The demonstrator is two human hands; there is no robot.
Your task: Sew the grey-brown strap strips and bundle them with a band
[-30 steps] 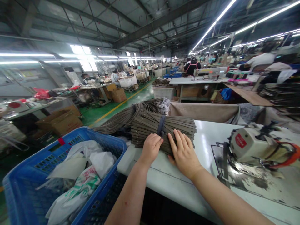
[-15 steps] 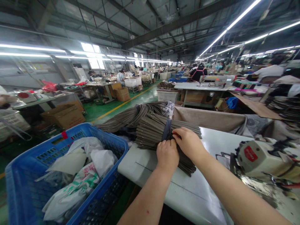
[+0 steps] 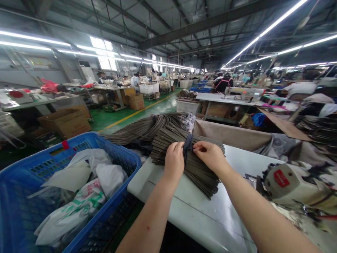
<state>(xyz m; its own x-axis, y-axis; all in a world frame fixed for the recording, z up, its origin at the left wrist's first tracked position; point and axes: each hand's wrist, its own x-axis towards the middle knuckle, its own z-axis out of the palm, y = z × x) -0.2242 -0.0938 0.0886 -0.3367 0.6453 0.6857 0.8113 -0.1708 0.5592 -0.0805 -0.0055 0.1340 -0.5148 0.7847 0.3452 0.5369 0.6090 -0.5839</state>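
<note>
A bundle of grey-brown flat straps [image 3: 201, 177] lies across the white machine table [image 3: 205, 211], bound round its middle by a dark blue cloth tie [image 3: 187, 144]. My left hand [image 3: 174, 160] rests on the bundle, its fingers closed on the left side of the tie near the knot. From the right, my right hand [image 3: 209, 155] pinches at the tie between thumb and forefinger. The small piece in those fingertips is mostly hidden. Behind this bundle hangs a longer pile of similar straps [image 3: 137, 128].
At left stands a blue plastic crate [image 3: 131, 158] holding white plastic bags [image 3: 79, 207]. A sewing machine [image 3: 292, 181] sits at the right of the table. Beyond it is a cloth-lined bin [image 3: 231, 131]. Co-workers sit at machines farther back, including a person in dark clothing [image 3: 222, 83].
My left hand has moved up and left, away from my right hand, onto the tie's left side. My right hand stays at the tie. The view has shifted slightly.
</note>
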